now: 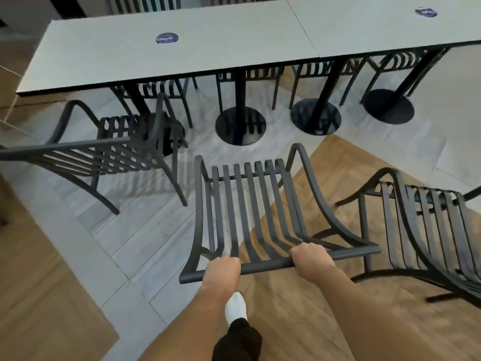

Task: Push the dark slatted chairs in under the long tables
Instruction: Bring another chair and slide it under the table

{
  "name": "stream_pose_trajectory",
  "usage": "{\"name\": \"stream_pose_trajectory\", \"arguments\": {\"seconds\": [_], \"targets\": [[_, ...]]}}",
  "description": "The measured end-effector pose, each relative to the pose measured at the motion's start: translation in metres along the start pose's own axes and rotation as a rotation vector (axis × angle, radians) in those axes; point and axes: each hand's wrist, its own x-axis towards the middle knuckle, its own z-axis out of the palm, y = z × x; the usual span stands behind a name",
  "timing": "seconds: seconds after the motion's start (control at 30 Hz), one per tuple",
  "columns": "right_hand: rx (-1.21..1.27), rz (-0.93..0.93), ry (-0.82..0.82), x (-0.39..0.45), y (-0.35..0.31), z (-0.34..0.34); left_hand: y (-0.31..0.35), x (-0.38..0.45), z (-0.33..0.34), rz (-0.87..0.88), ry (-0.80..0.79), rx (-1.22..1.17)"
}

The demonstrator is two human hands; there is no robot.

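Note:
A dark slatted chair [250,201] stands right in front of me, its seat facing the long pale table [234,48]. My left hand [222,268] grips the top rail of its backrest toward the left end. My right hand [311,257] grips the same rail further right. The chair's front edge is well short of the table's near edge. A second slatted chair [104,152] stands at the left, turned at an angle, close to the table. A third slatted chair [426,230] stands at the right, away from the table.
Black pedestal bases [240,125] [315,115] [387,106] hold up the tables. More dark chairs [247,74] sit tucked in on the far side. Round stickers [167,38] lie on the tabletops. My foot in a white sock [235,307] is under the chair back.

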Motion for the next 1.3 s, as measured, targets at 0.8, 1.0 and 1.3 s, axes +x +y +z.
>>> {"name": "stream_pose_trajectory", "arguments": {"seconds": [0.8, 1.0, 1.3], "targets": [[0.017, -0.155, 0.033, 0.227, 0.074, -0.169, -0.053, 0.218, -0.16, -0.195, 0.034, -0.078], [0.007, -0.168, 0.038, 0.264, 0.083, -0.197, -0.067, 0.252, -0.183, -0.207, 0.029, -0.098], [-0.002, -0.14, 0.031, 0.316, 0.083, -0.235, -0.091, 0.297, -0.222, -0.188, 0.063, -0.009]]}}
